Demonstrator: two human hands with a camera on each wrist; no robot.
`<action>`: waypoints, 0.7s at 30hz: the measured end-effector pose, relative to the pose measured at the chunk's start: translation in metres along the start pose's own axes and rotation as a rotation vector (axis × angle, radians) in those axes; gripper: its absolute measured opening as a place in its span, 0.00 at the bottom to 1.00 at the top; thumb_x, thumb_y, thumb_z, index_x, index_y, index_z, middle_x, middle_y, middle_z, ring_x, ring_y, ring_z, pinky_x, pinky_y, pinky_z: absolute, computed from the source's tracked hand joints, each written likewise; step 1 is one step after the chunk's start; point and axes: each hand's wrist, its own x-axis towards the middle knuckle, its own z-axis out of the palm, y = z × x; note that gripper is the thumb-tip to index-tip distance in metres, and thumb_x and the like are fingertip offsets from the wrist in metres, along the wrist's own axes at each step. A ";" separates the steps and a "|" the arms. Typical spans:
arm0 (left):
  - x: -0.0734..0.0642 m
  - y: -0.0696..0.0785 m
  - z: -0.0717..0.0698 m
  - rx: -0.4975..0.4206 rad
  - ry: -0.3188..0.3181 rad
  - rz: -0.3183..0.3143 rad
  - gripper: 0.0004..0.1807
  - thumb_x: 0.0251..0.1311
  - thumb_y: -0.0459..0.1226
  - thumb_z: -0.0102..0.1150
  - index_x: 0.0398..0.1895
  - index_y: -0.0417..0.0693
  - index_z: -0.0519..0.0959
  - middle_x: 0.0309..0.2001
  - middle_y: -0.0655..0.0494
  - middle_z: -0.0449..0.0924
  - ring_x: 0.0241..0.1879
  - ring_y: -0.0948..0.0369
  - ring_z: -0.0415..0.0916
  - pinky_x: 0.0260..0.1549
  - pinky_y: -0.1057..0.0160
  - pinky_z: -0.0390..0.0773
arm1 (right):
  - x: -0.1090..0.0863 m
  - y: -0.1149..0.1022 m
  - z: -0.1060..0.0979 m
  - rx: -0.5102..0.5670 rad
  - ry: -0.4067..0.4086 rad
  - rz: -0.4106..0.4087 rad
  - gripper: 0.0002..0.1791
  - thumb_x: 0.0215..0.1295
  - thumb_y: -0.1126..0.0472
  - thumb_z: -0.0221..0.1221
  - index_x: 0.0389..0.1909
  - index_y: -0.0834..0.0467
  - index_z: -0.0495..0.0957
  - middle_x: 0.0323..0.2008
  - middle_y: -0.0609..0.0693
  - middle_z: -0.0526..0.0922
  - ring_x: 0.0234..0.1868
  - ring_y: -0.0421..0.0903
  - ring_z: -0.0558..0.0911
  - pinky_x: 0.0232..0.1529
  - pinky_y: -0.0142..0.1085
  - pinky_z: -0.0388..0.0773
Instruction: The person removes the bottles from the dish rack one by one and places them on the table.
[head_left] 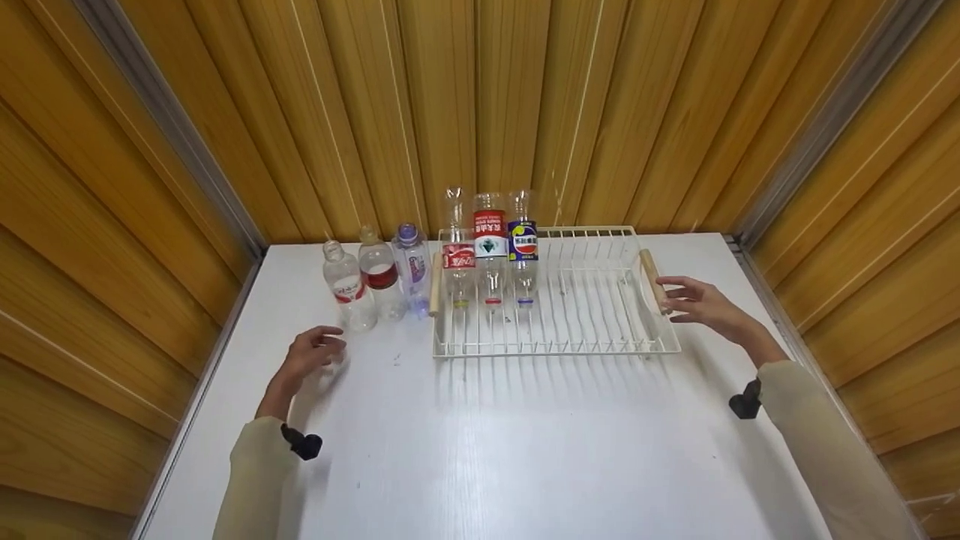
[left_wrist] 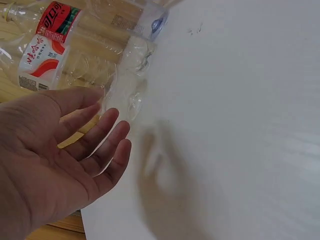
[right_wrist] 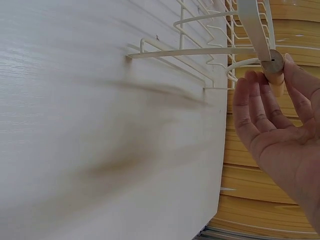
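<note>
My left hand [head_left: 311,351] has its fingers loosely spread and holds nothing. It is beside the base of a clear bottle with a white and red label [head_left: 349,289], the nearest of three upright plastic bottles. Behind that one are a capless bottle with a dark red label [head_left: 382,276] and a purple-tinted bottle [head_left: 412,266] with a purple cap. At the white wire dish rack [head_left: 600,352], my right hand [head_left: 705,306] grips the right wooden handle [right_wrist: 275,75] between thumb and fingers. Three labelled bottles, one with a blue Pepsi label [head_left: 523,241], stand neck down in the rack's left part.
The rack's left wooden handle [head_left: 436,285] is right beside the purple-tinted bottle. A wood-panelled wall [head_left: 510,105] rises behind the white table [head_left: 480,450], with more panels on both sides. Light glares on the tabletop.
</note>
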 end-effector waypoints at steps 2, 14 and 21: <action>-0.002 0.005 0.003 0.009 -0.054 0.025 0.26 0.71 0.39 0.59 0.67 0.33 0.71 0.55 0.39 0.81 0.49 0.52 0.82 0.50 0.56 0.82 | -0.001 0.000 0.000 -0.001 0.000 0.001 0.38 0.75 0.58 0.59 0.79 0.63 0.54 0.72 0.69 0.63 0.50 0.33 0.81 0.56 0.35 0.84; -0.005 0.052 0.043 0.053 -0.275 0.186 0.28 0.70 0.45 0.63 0.68 0.44 0.72 0.59 0.40 0.81 0.55 0.51 0.80 0.58 0.47 0.80 | 0.002 -0.001 0.004 -0.017 0.002 0.009 0.38 0.74 0.56 0.60 0.78 0.61 0.56 0.70 0.67 0.65 0.51 0.33 0.80 0.58 0.39 0.84; 0.003 0.077 0.073 0.003 -0.323 0.280 0.35 0.69 0.42 0.64 0.77 0.49 0.64 0.65 0.34 0.75 0.60 0.45 0.77 0.55 0.52 0.81 | -0.004 -0.001 0.003 -0.006 0.016 0.010 0.38 0.73 0.59 0.61 0.78 0.62 0.56 0.69 0.68 0.64 0.52 0.30 0.78 0.56 0.36 0.83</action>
